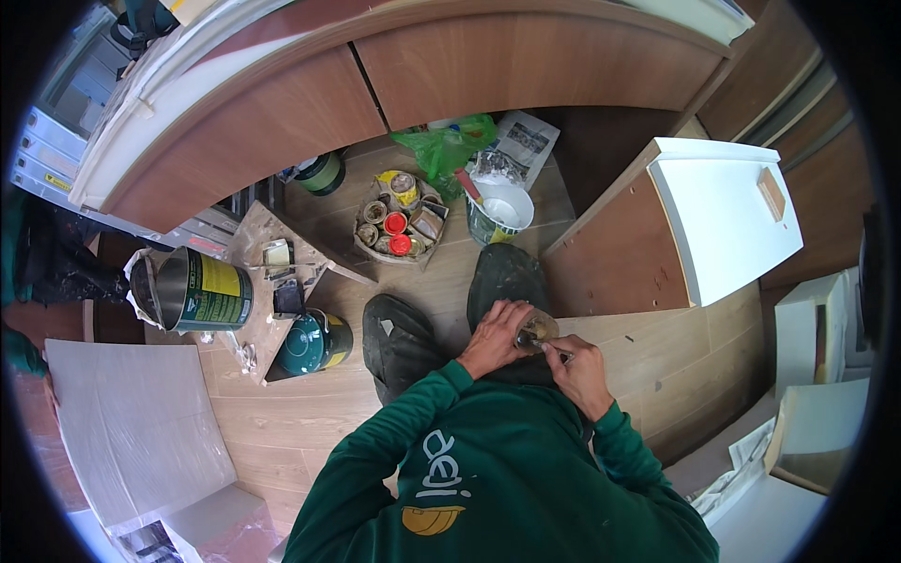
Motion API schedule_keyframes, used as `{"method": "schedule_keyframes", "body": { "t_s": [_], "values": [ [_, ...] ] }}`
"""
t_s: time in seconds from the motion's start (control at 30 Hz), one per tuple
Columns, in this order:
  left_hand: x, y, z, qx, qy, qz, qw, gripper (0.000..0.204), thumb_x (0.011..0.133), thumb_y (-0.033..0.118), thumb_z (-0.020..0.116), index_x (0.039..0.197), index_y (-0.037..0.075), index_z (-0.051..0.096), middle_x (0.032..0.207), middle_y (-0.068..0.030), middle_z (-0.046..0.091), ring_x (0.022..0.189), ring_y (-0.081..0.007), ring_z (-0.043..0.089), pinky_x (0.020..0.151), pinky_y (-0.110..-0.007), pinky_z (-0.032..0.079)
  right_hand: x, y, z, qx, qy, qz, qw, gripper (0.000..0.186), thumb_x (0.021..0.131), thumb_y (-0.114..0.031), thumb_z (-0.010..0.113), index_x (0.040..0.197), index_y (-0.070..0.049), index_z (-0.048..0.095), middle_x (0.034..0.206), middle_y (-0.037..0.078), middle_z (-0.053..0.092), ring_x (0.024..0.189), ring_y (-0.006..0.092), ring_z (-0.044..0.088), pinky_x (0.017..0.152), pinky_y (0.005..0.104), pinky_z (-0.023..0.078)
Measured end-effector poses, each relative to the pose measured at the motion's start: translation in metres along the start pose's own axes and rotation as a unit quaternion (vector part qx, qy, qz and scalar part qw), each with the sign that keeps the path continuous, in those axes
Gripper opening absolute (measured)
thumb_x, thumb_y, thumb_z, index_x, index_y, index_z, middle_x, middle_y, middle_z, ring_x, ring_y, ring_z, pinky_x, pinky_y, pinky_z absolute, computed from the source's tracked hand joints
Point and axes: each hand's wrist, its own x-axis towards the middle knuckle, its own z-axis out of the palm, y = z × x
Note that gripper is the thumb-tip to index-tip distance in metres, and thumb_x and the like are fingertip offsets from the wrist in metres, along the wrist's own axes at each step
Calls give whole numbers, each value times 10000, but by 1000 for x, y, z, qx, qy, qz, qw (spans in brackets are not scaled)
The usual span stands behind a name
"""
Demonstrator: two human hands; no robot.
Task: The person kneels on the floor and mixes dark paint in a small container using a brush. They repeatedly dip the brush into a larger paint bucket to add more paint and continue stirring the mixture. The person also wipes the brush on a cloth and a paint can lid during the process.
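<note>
My left hand [496, 338] is wrapped round a small see-through container [548, 325], tilted over my right knee. Inside it is something brownish. My right hand [578, 372] is closed on a thin-handled tool [559, 354], whose far end reaches into the container's mouth; its kind is too small to make out. In front of my feet stands a white bucket [508, 208] with a red-handled tool [467, 186] leaning in it. Beside that bucket, a tray [427, 258] carries several small tins, two with red tops.
A low wooden board [249, 342] with a large open tin [214, 289] stands left, a teal-lidded tin [302, 345] beside it. A green plastic bag [450, 150] and newspaper [526, 141] lie ahead. A cabinet with a white panel [723, 220] stands right, under a long curved counter [526, 70].
</note>
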Motion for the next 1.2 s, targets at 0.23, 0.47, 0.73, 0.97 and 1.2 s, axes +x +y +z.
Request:
{"method": "schedule_keyframes", "body": {
  "t_s": [0.23,0.47,0.73,0.97,1.2],
  "values": [
    [-1,-2,3,0,24,-1,1000,836,662,204,932,1387,36,552,1397,-145,594,1255,-381,534,1090,-461,469,2,5,5,-31,2,-9,999,156,931,-154,768,931,0,787,849,195,729,726,375,710,664,429,553],
    [2,-3,2,26,7,2,1000,853,635,184,944,1379,32,555,1368,-152,607,1247,-389,539,1083,-455,473,3,8,-11,23,-28,37,999,159,918,-159,761,960,-8,785,934,268,730,791,441,705,707,443,575],
    [6,-4,2,-39,5,-50,998,894,596,188,984,1373,37,569,1345,-166,616,1254,-392,537,1076,-456,477,-3,17,-27,335,28,186,923,200,991,-123,721,1038,66,764,900,130,769,698,158,684,640,282,531],
    [8,-9,3,-60,-6,-84,995,913,568,199,1003,1364,49,581,1337,-143,635,1257,-373,545,1073,-454,483,-2,30,0,436,58,271,856,219,1007,-158,704,1064,49,748,904,130,766,729,165,718,651,264,534],
    [7,-10,3,-53,-4,-81,995,886,581,189,993,1355,45,586,1338,-136,644,1248,-375,553,1084,-446,482,-1,52,22,549,45,336,764,216,1003,-150,667,1074,49,708,908,150,759,748,203,740,660,291,562]
  ]
}}
